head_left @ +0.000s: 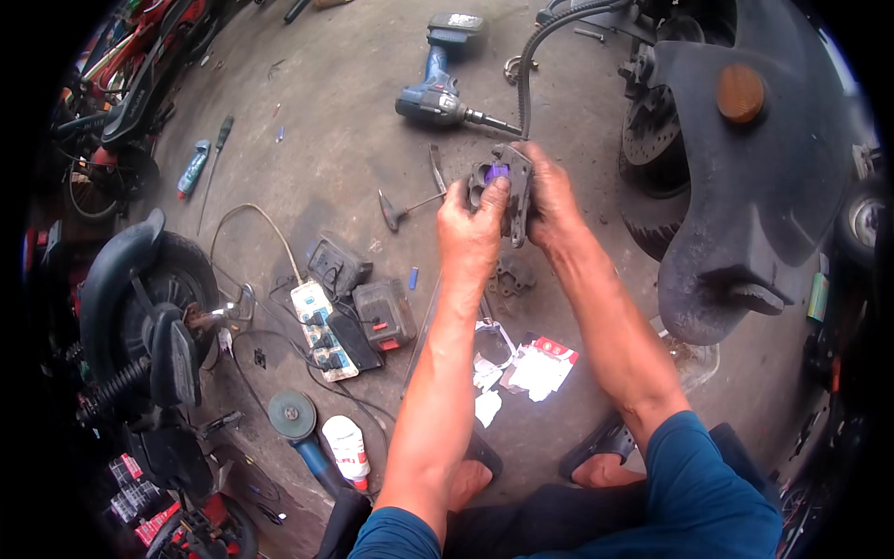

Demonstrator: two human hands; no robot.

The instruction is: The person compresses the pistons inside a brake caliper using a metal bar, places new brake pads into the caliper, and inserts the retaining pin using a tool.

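Observation:
Both my hands are closed on a dark, dirty brake caliper (518,222), held up over the floor. My left hand (473,228) grips its left side, the thumb pressed near a small purple piece (496,171) set in the caliper. My right hand (554,197) wraps round the right side, with some fingers hidden behind it. A black hose (525,79) runs down from the top towards the caliper; their join is hidden. Another dark metal bracket-like part (512,276) lies below my hands. Just left of the caliper are a T-handle tool (393,212) and a flat metal tool (437,168).
A scooter's dark bodywork (708,196) and a brake disc (650,130) stand at right. A cordless impact wrench (436,93) lies ahead. At left are a power strip (321,331), battery packs (382,312), an angle grinder (303,433), a white bottle (345,445) and a wheel (177,289).

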